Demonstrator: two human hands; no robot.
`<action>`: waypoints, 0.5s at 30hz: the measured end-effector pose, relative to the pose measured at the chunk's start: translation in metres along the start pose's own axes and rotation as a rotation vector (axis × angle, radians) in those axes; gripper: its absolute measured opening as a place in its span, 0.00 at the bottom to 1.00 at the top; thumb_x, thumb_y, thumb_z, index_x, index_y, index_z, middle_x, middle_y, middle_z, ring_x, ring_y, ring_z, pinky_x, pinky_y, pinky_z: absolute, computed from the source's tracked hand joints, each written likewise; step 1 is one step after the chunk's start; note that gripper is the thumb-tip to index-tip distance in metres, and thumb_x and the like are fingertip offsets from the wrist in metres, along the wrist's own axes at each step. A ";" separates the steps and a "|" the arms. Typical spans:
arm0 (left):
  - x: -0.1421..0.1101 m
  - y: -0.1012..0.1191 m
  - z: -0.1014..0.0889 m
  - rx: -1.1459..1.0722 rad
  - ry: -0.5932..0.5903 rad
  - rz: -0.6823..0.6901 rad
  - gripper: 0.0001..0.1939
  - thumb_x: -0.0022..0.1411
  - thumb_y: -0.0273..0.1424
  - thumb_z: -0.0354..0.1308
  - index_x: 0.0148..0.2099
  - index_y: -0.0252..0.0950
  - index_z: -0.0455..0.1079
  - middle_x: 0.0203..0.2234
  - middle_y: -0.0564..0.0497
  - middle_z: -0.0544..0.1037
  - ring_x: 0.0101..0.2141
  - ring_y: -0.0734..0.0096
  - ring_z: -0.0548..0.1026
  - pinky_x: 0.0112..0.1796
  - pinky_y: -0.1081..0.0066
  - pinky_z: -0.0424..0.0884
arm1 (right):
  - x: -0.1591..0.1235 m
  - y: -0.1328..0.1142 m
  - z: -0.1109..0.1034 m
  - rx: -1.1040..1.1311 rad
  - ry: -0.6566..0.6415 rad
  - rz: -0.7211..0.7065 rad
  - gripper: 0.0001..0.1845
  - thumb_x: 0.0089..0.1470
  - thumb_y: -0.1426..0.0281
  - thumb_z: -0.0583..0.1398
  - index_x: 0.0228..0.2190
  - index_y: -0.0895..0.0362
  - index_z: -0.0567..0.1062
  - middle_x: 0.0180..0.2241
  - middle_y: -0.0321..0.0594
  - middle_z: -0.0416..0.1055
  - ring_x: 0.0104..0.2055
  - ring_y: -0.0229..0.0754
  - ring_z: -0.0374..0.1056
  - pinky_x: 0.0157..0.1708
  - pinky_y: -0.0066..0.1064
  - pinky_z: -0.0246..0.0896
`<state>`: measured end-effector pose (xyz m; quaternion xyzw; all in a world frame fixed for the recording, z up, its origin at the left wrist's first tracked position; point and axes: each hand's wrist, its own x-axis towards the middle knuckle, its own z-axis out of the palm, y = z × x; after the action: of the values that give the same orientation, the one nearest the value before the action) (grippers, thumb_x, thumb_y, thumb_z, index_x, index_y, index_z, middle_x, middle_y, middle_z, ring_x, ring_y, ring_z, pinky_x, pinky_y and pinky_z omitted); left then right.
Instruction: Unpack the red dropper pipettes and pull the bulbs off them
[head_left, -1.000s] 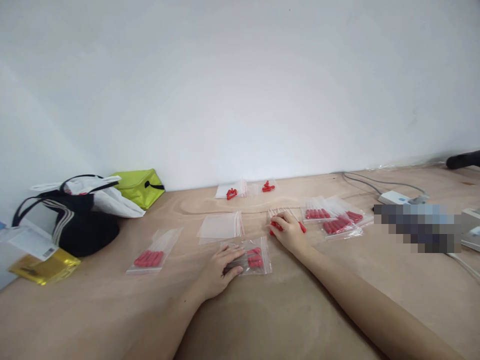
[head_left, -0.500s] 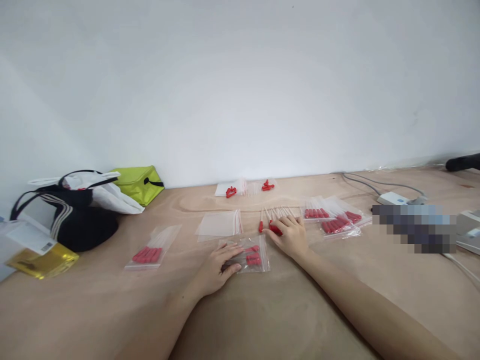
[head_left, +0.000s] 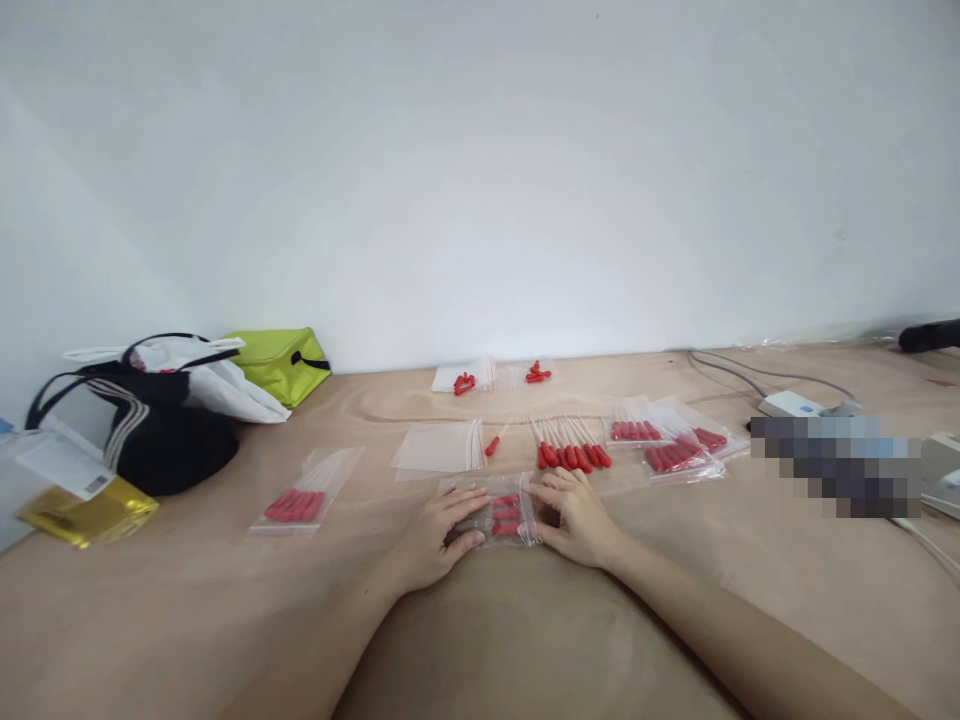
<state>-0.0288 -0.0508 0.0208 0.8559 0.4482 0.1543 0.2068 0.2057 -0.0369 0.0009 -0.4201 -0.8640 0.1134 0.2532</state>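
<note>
A clear zip bag with several red-bulbed droppers inside lies flat in front of me, bulbs toward its right end. My left hand holds the bag's left end, fingers along the top edge and thumb at the bottom. At the zip end, my right hand grips the right edge between thumb and fingers. Just beyond the right hand lies a row of loose droppers with thin pale stems. One single dropper rests apart, beside a stack of flat zip bags.
Filled zip bags lie at right, another filled bag at left. Small red bulbs sit near the wall. A black bag, lime-green bag and yellow pouch stand far left; a power strip is at right.
My right hand has moved from the loose droppers down to the bag's zip edge. The loose row is now uncovered, and one dropper lies apart to its left. The left hand stays put.
</note>
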 end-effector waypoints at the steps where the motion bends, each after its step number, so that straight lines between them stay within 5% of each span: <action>1: 0.000 0.001 0.000 0.000 -0.008 0.009 0.21 0.58 0.34 0.51 0.55 0.43 0.60 0.53 0.51 0.64 0.55 0.65 0.59 0.56 0.56 0.51 | 0.001 0.000 -0.001 0.001 -0.025 -0.004 0.21 0.47 0.56 0.58 0.41 0.53 0.70 0.31 0.39 0.68 0.34 0.41 0.59 0.33 0.33 0.46; 8: 0.002 0.003 0.004 -0.007 0.017 0.038 0.19 0.59 0.33 0.50 0.54 0.42 0.61 0.52 0.51 0.66 0.53 0.65 0.62 0.56 0.55 0.50 | 0.001 0.000 0.000 0.071 -0.058 -0.043 0.25 0.37 0.54 0.63 0.38 0.51 0.71 0.33 0.37 0.67 0.37 0.41 0.60 0.36 0.33 0.48; 12: 0.003 0.002 0.008 0.003 0.037 0.029 0.19 0.59 0.32 0.49 0.53 0.41 0.62 0.51 0.50 0.67 0.53 0.65 0.62 0.56 0.55 0.50 | 0.001 -0.007 0.003 0.070 -0.017 -0.064 0.16 0.40 0.62 0.63 0.34 0.54 0.71 0.41 0.40 0.65 0.41 0.42 0.60 0.39 0.33 0.50; 15: 0.003 0.002 0.008 0.008 0.031 0.028 0.19 0.59 0.31 0.49 0.53 0.41 0.62 0.51 0.49 0.67 0.53 0.65 0.62 0.56 0.55 0.50 | 0.001 -0.013 0.003 0.034 -0.054 -0.068 0.20 0.42 0.64 0.62 0.39 0.54 0.68 0.41 0.40 0.66 0.42 0.43 0.60 0.41 0.36 0.49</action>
<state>-0.0222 -0.0512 0.0147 0.8605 0.4398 0.1685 0.1942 0.1948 -0.0435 0.0035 -0.3829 -0.8823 0.1308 0.2404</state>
